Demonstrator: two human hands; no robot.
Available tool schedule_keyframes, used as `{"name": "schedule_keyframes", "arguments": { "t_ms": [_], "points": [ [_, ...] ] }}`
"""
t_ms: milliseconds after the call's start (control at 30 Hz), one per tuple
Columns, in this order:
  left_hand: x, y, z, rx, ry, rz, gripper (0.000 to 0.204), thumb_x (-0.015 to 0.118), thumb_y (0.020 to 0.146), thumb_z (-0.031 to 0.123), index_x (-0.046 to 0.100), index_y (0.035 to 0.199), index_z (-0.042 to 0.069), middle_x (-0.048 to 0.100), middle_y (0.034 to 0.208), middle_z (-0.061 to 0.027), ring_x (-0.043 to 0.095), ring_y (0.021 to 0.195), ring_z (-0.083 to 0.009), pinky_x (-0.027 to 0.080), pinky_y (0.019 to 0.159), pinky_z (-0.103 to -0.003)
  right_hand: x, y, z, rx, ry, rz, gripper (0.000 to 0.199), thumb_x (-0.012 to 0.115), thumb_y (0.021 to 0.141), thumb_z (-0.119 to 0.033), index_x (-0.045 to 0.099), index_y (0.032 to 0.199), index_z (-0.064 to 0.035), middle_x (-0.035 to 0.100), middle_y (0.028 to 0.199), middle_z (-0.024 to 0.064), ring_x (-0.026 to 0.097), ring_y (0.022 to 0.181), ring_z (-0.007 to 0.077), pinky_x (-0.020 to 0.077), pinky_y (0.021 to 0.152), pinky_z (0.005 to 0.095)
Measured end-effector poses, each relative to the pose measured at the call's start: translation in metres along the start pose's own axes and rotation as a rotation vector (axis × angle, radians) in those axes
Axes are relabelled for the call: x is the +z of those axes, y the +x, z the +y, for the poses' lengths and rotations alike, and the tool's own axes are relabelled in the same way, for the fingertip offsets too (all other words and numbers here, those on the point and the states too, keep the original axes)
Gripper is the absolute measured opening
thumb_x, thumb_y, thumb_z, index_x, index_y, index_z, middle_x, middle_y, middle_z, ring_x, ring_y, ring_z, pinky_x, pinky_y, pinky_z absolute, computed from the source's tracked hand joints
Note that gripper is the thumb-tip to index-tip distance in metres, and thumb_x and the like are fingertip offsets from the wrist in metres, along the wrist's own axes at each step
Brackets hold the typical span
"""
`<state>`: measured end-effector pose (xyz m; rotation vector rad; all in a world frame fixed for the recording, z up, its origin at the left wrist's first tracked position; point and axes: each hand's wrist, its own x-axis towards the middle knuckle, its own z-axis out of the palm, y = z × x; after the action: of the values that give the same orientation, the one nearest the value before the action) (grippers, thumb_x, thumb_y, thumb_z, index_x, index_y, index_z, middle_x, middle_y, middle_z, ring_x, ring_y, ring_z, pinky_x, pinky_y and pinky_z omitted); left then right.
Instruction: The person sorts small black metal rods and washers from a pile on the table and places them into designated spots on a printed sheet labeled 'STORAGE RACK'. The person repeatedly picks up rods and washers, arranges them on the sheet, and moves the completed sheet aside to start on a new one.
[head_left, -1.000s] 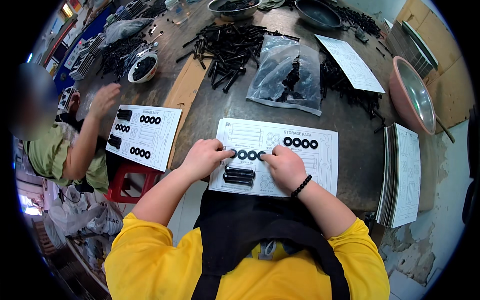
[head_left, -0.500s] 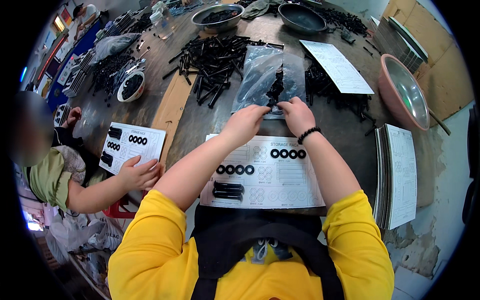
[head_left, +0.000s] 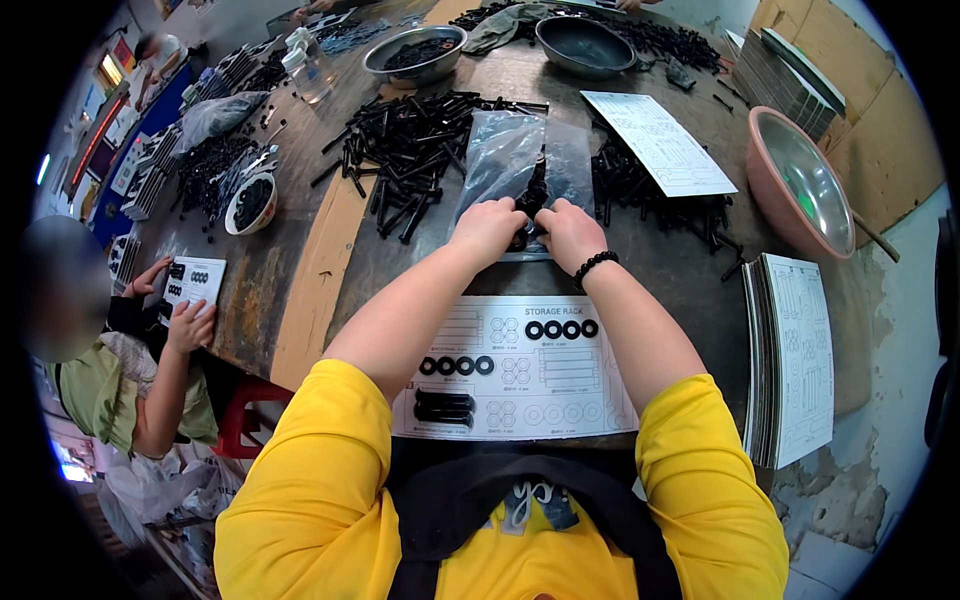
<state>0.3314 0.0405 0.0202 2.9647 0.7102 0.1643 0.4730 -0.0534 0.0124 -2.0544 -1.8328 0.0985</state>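
Far left: we see a co-worker [head_left: 90, 390] in green, two hands on a printed card set with black hardware [head_left: 205, 278].
White bowl [head_left: 262, 221]: here it sits, filled with dark little parts, on the bench [head_left: 388, 258].
Bolt heap [head_left: 405, 150]: over the pale strip [head_left: 315, 285] we go, and black bolts lie tangled, reaching the bag's left side.
Laid card [head_left: 590, 418]: flat at the near edge, below our reaching forearms; we count a row of four middle washers [head_left: 457, 366] and four upper washers [head_left: 562, 329], with stacked black bolts [head_left: 444, 408] at lower left.
Left hand [head_left: 487, 230]: up at the bag's near end, grip narrow, fingers bent and drawn together against the dark contents; whether a piece is pinched, we cannot tell.
Plastic bag [head_left: 490, 165]: just beyond the laid card, slit down its middle, dark pieces showing between our hands.
Right hand [head_left: 573, 238]: close beside the left, fingers curled inward, grip narrow too, touching the bag near its opening; its fingertips are partly hidden, so we cannot tell what they hold. A bead bracelet [head_left: 597, 263] circles the wrist.
Loose sheet [head_left: 660, 145]: resting over more black bolts.
Far right: a card stack [head_left: 795, 370] stands near the pink basin [head_left: 772, 185].
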Motion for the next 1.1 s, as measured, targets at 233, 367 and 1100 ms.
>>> {"name": "schedule_keyframes", "arguments": {
  "t_ms": [233,367,1100],
  "points": [
    [-0.011,0.000,-0.007,-0.336,-0.554,0.098,0.020,0.061,0.077,0.017,0.064,0.094,0.006,0.065,0.084,-0.0111,0.061,0.078,-0.0247,0.047,0.070,-0.033,0.003,0.005,0.010,0.135,0.438,0.155,0.014,0.063,0.075,-0.017,0.064,0.088,-0.0112,0.058,0.087,0.0109,0.057,0.085,0.0292,0.0455,0.076,0.0377],
    [-0.019,-0.002,-0.015,-0.381,-0.826,0.203,0.024,0.061,0.080,0.018,0.063,0.098,0.001,0.065,0.079,-0.0087,0.059,0.069,-0.0164,0.046,0.064,-0.029,0.002,0.006,-0.005,0.072,0.298,0.094,0.017,0.060,0.078,-0.020,0.065,0.091,-0.0113,0.059,0.086,0.0112,0.057,0.086,0.0302,0.0459,0.076,0.0381],
    [-0.044,-0.146,0.008,-0.674,-1.264,0.295,0.017,0.058,0.083,0.010,0.061,0.095,-0.001,0.057,0.074,-0.0006,0.050,0.068,-0.0077,0.041,0.063,-0.021,0.016,0.006,-0.058,0.265,-0.043,-0.226,0.021,0.057,0.081,-0.021,0.063,0.094,-0.0066,0.064,0.093,0.0140,0.060,0.090,0.0311,0.0482,0.075,0.0397]
  ]
}}
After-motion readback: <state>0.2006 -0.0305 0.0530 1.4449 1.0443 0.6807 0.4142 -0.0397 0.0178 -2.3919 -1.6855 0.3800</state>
